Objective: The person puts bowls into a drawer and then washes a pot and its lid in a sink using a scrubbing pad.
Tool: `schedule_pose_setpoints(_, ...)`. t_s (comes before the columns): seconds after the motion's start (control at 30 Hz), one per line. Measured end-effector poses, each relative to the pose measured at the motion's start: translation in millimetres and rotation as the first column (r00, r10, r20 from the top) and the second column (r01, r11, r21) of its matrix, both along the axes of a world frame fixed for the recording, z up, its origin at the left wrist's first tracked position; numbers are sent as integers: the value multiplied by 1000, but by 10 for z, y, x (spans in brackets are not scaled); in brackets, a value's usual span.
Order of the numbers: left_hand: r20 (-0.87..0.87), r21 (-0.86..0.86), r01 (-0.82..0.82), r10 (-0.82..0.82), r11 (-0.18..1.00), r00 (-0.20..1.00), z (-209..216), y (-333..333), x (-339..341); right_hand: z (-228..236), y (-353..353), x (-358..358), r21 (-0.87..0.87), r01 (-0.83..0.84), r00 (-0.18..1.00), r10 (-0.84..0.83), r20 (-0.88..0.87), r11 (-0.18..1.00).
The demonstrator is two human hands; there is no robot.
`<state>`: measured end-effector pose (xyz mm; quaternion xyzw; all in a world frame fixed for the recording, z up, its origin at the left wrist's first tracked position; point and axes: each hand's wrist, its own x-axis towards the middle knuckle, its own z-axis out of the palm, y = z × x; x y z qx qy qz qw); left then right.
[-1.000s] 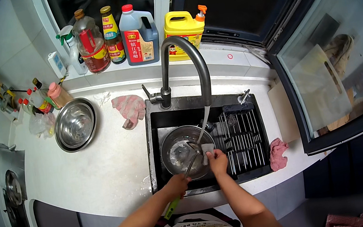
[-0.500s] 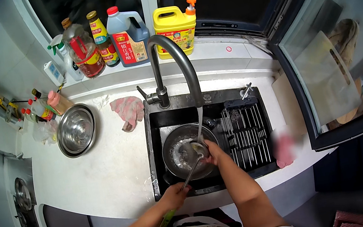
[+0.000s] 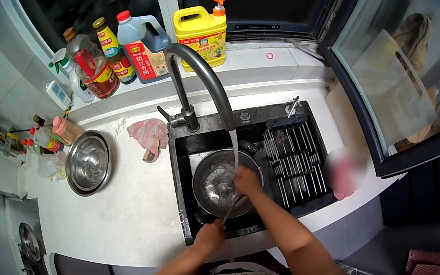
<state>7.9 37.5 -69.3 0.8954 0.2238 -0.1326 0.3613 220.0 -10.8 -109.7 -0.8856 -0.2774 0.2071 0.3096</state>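
My left hand (image 3: 210, 236) is closed round the handle of a metal ladle (image 3: 232, 208) at the front edge of the sink. The handle slants up and right over a dark pot (image 3: 199, 192) with water in it. At the handle's far end, my right hand (image 3: 247, 180) is closed on the ladle, above the pot's right side. The ladle's bowl is hidden behind that hand, and its fingers show only in part. A stream of water (image 3: 235, 149) falls from the curved faucet (image 3: 202, 62) beside my right fingers.
The pot stands in a black sink (image 3: 178, 173), left of a metal drying rack (image 3: 296, 163). On the counter are a pink cloth (image 3: 150, 138) and nested steel bowls (image 3: 89, 163). Several bottles and a yellow jug (image 3: 203, 36) line the sill. An open window (image 3: 397, 92) juts in at right.
My right hand has turned over the ladle's bowl, which showed before and is now covered. The ladle sits lower in the pot. The whole view has shifted slightly.
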Motion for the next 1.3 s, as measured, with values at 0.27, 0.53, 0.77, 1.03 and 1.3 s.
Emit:
schedule_pose_setpoints(0.27,-536,-835,-545,112,74,837,241,306,62,-670,-101,-91,246,799,563,-538,-627,549)
schedule_pose_setpoints(0.53,-312,-504,-135,-33,853,950,408,306,101,-242,-128,-3,-118,-212,976,217,33,970)
schedule_pose_setpoints(0.77,70,-120,123,-115,985,991,-80,258,-16,-41,221,179,-593,-603,672,740,-19,533)
schedule_pose_setpoints(1.03,-151,-585,-267,220,766,964,55,132,47,-1633,-350,114,123,599,718,-462,-521,791)
schedule_pose_setpoints(1.3,-270,-475,-445,356,759,895,-15,202,203,-431,-50,-460,-366,611,119,-538,-834,702)
